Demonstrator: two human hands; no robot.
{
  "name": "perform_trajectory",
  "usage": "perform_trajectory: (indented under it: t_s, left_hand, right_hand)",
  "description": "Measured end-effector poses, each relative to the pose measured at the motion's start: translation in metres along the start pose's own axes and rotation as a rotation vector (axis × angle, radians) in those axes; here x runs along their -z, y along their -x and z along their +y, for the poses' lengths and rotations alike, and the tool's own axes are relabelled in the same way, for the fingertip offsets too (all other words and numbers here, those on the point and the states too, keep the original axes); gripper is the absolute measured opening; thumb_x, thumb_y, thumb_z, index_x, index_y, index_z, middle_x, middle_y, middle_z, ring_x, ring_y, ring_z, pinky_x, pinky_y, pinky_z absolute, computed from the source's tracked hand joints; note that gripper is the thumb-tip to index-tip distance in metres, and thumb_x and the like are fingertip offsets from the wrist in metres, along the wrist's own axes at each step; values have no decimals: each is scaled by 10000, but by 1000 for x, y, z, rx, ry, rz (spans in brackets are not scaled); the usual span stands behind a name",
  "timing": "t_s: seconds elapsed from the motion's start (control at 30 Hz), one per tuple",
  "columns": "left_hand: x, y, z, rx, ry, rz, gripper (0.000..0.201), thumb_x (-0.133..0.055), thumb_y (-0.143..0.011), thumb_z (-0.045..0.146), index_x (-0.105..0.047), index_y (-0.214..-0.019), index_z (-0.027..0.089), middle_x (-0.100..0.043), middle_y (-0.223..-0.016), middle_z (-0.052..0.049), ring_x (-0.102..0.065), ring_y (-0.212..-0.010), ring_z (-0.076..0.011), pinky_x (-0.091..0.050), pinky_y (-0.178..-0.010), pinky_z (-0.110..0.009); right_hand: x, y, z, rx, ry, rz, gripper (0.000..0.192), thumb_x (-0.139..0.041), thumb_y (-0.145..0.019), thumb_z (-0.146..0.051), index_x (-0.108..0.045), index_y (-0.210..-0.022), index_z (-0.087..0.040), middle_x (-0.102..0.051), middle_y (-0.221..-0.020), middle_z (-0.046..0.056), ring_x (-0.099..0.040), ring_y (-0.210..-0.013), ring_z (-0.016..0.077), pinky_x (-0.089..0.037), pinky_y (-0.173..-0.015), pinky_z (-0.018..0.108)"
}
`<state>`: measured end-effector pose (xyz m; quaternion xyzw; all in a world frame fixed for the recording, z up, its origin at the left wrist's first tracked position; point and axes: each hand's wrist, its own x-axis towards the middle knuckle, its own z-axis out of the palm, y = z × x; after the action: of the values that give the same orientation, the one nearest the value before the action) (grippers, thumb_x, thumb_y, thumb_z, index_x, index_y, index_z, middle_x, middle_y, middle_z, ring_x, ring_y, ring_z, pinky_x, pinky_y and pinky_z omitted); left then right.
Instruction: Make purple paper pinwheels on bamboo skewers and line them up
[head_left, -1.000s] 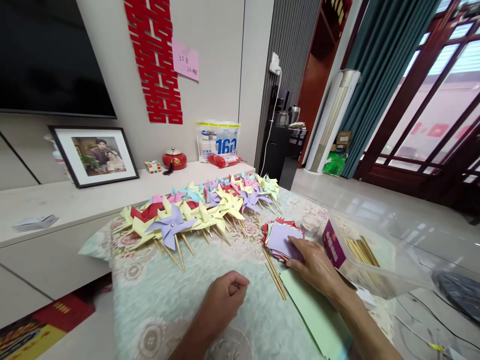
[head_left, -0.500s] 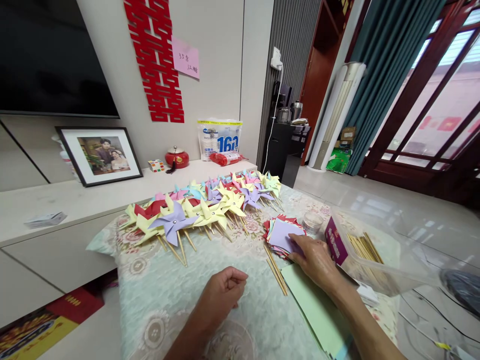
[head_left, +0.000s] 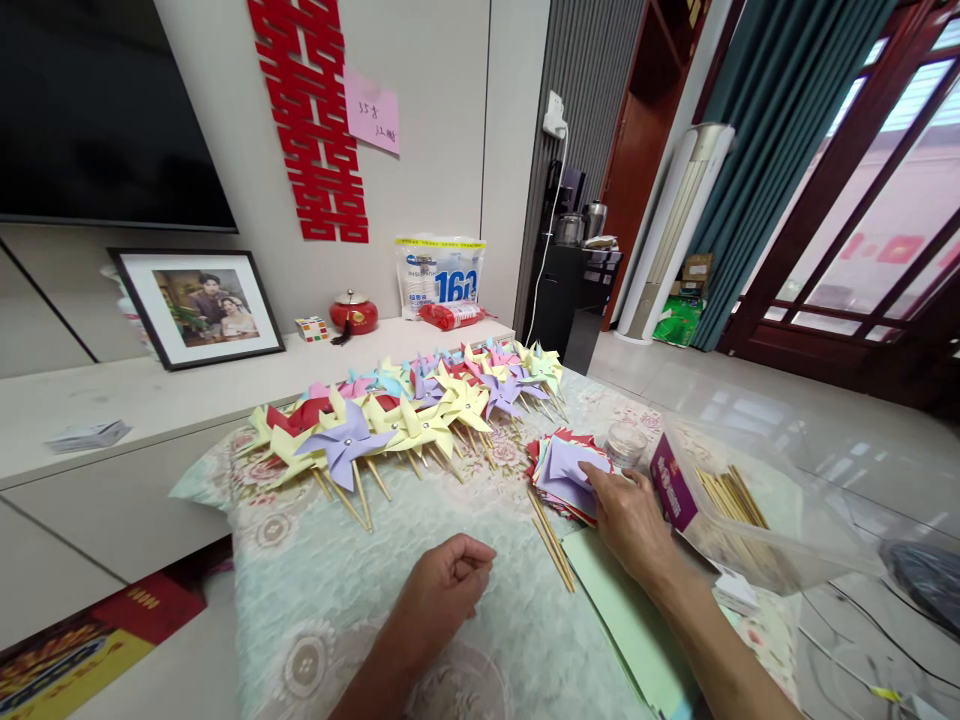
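On the floral cloth (head_left: 337, 590), left hand (head_left: 442, 590) rests fisted, holding nothing visible. Right hand (head_left: 630, 515), at 2 o'clock from it, pinches the top lilac sheet (head_left: 564, 465) off the paper stack (head_left: 551, 490). Bag (head_left: 439, 280) at 12 reads "160".

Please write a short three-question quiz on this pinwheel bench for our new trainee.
1. True or false: the right hand is lifting the top purple sheet of the paper stack.
2. Which hand is curled into a loose fist on the cloth: A left hand, B right?
3. What lies in the clear box?

Key: 1 true. 2 A. 3 wooden sticks.
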<state>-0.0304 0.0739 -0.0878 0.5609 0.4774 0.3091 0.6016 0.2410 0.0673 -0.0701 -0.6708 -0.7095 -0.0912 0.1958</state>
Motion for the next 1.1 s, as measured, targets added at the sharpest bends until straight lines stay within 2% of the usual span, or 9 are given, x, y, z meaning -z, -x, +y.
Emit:
perform_trajectory:
  t_s: [0.2, 0.37, 0.43, 0.5, 0.6, 0.67, 0.77, 0.93, 1.1]
  left_hand:
    - [-2, 0, -3, -15, 42, 13, 264, -684, -690, 367, -671, -826, 141, -486, -549, 68, -455, -513, -105, -412, -516, -243]
    - [1, 5, -6, -105, 26, 144, 297, -635, -739, 328, -650, -965, 136, -544, -639, 44, -438, -491, -90, -382, -498, -236]
    - [6, 11, -6, -216, -80, 263, 424, -614, -755, 268, -590, -1162, 151, -643, -942, -46, -539, -605, -114, -441, -557, -259]
    - [11, 18, -6, -357, -240, 344, 640, -622, -729, 189, -467, -1350, 194, -551, -1271, -120, -616, -920, -193, -511, -737, -323]
    - [17, 30, -9, -533, -475, 343, 924, -659, -649, 101, -272, -1480, 221, -386, -1433, -160, -481, -1253, -303, -458, -975, -459]
    - [20, 37, -13, -612, -614, 316, 929, -672, -620, 68, -287, -1454, 211, -373, -1432, -167, -403, -1325, -338, -391, -1049, -515]
    - [21, 44, -16, -650, -759, 258, 713, -645, -650, 49, -437, -1314, 203, -479, -1330, -139, -446, -1256, -325, -394, -1010, -500]
    - [21, 50, -11, -606, -837, 163, 431, -561, -648, -6, -593, -1027, 196, -645, -1062, -62, -522, -1070, -271, -385, -910, -435]
    - [19, 56, -4, -535, -833, 116, 286, -594, -738, 62, -647, -982, 201, -688, -913, -40, -551, -950, -258, -382, -828, -420]
  right_hand:
    - [13, 0, 4, -43, 30, 299, 396, -416, -887, -52, -680, -1143, -198, -783, -910, 74, -714, -834, 217, -367, -1078, 476]
    - [36, 6, -32, 106, -235, 543, 249, -496, -934, -124, -676, -1048, -252, -791, -919, 48, -732, -821, 213, -449, -1017, 445]
    - [36, 10, -53, 170, -392, 472, 236, -514, -927, -117, -664, -1020, -273, -788, -908, 29, -736, -828, 213, -458, -1005, 450]
    - [30, 14, -71, 264, -538, 350, 267, -484, -918, -88, -661, -1001, -270, -782, -922, 28, -737, -866, 211, -474, -970, 445]
    - [12, 18, -84, 388, -700, 120, 311, -444, -899, -45, -670, -961, -249, -766, -932, 39, -715, -951, 206, -504, -901, 407]
    - [1, 19, -85, 432, -746, -20, 308, -452, -883, -29, -671, -926, -241, -754, -932, 39, -694, -979, 204, -505, -888, 395]
    - [-7, 21, -82, 475, -729, -153, 282, -486, -856, -18, -658, -893, -239, -738, -966, 37, -656, -1015, 213, -481, -904, 408]
    - [-3, 21, -79, 482, -635, -285, 265, -525, -830, -6, -650, -892, -232, -717, -956, 27, -624, -973, 212, -448, -895, 405]
    - [6, 20, -81, 470, -589, -415, 180, -569, -911, -128, -695, -974, -239, -721, -901, 30, -624, -909, 214, -441, -874, 390]
